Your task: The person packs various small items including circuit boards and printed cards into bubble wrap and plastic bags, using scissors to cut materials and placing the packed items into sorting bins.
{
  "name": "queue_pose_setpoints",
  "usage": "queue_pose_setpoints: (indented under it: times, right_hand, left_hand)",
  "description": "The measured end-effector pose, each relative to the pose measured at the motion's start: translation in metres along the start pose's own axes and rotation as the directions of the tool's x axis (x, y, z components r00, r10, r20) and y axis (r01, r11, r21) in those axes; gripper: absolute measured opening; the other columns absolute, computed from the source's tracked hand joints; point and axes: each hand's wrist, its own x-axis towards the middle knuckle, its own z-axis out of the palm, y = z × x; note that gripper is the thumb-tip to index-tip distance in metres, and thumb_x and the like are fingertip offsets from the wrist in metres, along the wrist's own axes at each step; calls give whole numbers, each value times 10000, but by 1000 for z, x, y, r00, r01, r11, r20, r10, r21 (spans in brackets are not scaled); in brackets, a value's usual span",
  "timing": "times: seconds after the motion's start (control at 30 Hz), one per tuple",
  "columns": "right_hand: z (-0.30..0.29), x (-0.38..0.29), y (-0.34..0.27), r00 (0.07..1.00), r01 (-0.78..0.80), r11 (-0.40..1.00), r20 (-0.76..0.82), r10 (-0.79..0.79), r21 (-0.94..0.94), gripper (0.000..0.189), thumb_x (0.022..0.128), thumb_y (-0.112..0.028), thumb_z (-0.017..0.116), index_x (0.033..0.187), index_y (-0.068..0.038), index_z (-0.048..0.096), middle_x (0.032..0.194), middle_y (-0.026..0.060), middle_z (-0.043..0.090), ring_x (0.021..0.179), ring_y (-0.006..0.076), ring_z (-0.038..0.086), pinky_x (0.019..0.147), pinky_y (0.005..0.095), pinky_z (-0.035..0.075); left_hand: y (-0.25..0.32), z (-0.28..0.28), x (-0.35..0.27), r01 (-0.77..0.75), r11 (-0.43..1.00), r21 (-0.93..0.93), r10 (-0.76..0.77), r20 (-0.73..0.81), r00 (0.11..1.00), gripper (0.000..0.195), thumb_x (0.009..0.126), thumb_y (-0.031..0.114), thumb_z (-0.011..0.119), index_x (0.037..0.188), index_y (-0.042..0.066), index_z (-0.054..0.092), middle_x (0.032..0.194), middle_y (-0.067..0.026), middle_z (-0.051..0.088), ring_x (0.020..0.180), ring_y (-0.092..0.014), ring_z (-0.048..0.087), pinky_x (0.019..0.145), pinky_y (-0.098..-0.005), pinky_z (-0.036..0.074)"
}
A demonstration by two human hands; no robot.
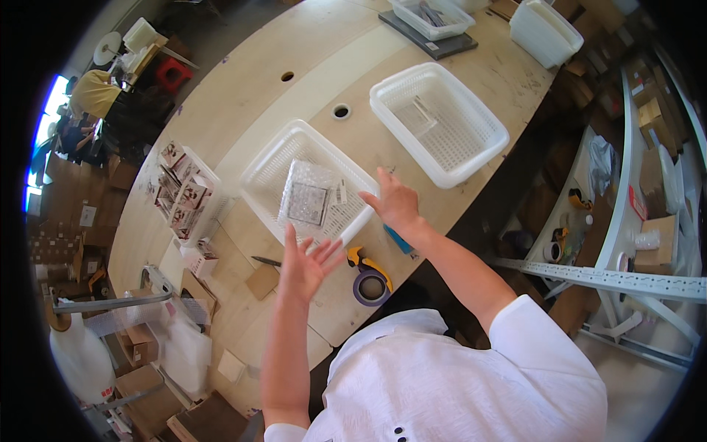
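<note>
My left hand (309, 262) is in the air at the near edge of a white plastic basket (270, 156), palm up and fingers spread, with nothing in it. At the basket's right corner is my right hand (395, 201), thumb and fingers apart and nothing between them; I cannot tell whether it touches the rim. Inside that basket lies a bubble-wrapped flat item (308, 200) with a dark rectangular outline. A white label (341, 192) sits by its right side. A purple tape roll on a yellow dispenser (371, 286) rests close to my left hand.
A second white basket (395, 91) holding a small clear packet (420, 116) stands further right. To the left, a basket of printed boxes (190, 201) sits by a black pen (266, 261). Metal shelving (613, 276) runs along the right. Another person (96, 94) bends over at far left.
</note>
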Motion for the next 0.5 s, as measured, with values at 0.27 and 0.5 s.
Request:
queue_pose_setpoints:
  times: [0.27, 0.5]
  right_hand:
    - [4, 46, -24, 942, 7, 994, 334, 32, -114, 243, 892, -297, 701, 881, -55, 714, 869, 177, 738, 829, 338, 736, 758, 459, 568]
    - [-106, 98, 28, 944, -329, 727, 237, 230, 603, 269, 904, -226, 705, 1024, 15, 700, 844, 125, 733, 786, 188, 700, 711, 335, 544]
  left_hand:
    - [-72, -114, -67, 51, 958, 281, -35, -59, 998, 610, 1044, 392, 546, 1510, 34, 380, 1452, -195, 514, 1208, -352, 628, 987, -475, 553]
    - [-89, -162, -80, 4, 994, 110, 16, -180, 984, 512, 1041, 317, 569, 1439, 16, 451, 1368, -197, 580, 1150, -354, 658, 950, -456, 576]
